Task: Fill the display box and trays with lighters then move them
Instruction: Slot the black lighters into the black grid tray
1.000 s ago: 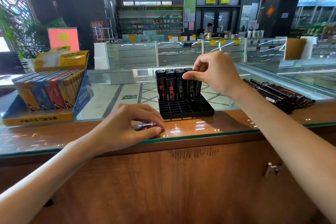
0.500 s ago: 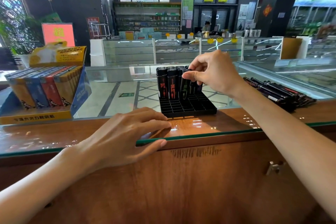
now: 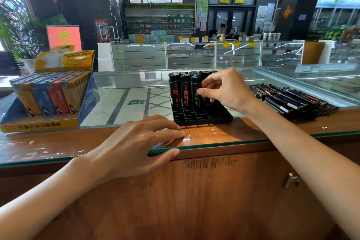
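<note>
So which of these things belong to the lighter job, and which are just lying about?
Job: black tray, upright lighters in it, green-print lighter pinched by right hand, loose lighters, display box.
Lying about: orange sign, plant, far glass cabinets.

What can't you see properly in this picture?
Head view only:
- The lighter pinched by the right hand: its fingers cover most of it.
- Back rows in the tray: front lighters hide them.
- Under the left hand: fingers cover the glass there.
- Print on the loose lighters: too small, blurred.
</note>
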A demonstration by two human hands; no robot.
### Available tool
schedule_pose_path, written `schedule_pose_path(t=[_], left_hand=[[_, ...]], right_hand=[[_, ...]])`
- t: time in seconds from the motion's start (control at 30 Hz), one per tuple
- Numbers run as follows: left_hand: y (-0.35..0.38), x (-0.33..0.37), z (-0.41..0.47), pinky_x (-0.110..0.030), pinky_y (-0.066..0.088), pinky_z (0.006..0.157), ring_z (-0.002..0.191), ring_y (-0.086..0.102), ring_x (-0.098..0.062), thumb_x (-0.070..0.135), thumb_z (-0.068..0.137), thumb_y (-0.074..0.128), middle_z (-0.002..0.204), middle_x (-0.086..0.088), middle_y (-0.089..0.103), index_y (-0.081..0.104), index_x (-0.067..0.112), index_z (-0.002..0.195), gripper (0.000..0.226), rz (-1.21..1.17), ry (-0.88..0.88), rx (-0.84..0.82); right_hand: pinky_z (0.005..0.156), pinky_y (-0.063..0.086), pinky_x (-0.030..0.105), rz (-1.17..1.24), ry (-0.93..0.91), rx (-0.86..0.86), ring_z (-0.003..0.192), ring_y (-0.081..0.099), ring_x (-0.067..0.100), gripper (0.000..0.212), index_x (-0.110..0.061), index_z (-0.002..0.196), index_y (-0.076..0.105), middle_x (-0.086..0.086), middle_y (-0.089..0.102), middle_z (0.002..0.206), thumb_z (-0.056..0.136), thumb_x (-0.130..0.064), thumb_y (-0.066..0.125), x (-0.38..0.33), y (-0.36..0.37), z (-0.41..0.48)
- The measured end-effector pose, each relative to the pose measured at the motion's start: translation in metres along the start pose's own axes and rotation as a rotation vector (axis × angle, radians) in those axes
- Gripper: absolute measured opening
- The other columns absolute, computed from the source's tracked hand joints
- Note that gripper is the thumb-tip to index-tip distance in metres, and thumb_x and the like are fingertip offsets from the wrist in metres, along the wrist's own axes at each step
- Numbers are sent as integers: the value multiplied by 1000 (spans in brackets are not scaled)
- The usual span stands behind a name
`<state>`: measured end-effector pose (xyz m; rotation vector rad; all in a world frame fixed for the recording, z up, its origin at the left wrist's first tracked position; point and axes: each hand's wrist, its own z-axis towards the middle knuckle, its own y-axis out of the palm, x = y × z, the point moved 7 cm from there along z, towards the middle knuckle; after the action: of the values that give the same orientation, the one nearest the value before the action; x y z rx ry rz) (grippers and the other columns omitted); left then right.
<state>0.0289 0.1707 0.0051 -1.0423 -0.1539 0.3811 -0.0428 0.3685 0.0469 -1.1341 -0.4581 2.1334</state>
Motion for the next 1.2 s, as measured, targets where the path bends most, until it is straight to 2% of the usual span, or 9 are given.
schedule_pose_path(t=[0.17,0.3,0.5,0.8,1.1,1.2], left_hand=[[0,1,-1,-35,58,68,103,64,-12,41,91,51,114,2,67,68,19,116,38,1,-4,10],[0,1,-1,-35,58,65,103,64,-12,41,90,52,114,2,67,69,19,116,37,7,-4,13],[0,1,0,-32,59,64,102,65,-12,42,90,51,114,2,68,69,20,116,38,15,-14,10],[0,0,-1,-33,59,64,103,64,-12,42,91,50,114,2,68,69,20,116,38,22,-11,11],[1,0,-1,-34,58,66,104,64,-12,41,92,51,115,2,68,69,19,117,38,22,-3,17],[1,0,-1,-34,58,66,104,64,-12,41,91,52,114,2,67,69,20,117,37,13,-10,23]], right_hand=[[50,46,10,-6,-15,35,43,55,-1,15,-13,84,67,-7,63,66,76,-22,76,0,1,-6],[53,44,8,-21,-24,32,50,55,-7,16,-15,84,66,-12,63,69,75,-22,77,0,3,-9],[45,41,9,109,25,40,55,63,14,18,-18,77,60,0,67,72,74,-15,77,8,5,-9],[47,41,8,118,-1,80,50,58,1,18,-14,80,64,-2,66,70,71,-14,79,6,5,-9],[47,42,7,61,9,59,58,59,6,16,-15,80,64,-1,66,72,73,-18,78,8,8,-9],[45,42,9,79,22,71,55,58,5,15,-17,77,64,-1,65,69,73,-17,79,11,8,-9]])
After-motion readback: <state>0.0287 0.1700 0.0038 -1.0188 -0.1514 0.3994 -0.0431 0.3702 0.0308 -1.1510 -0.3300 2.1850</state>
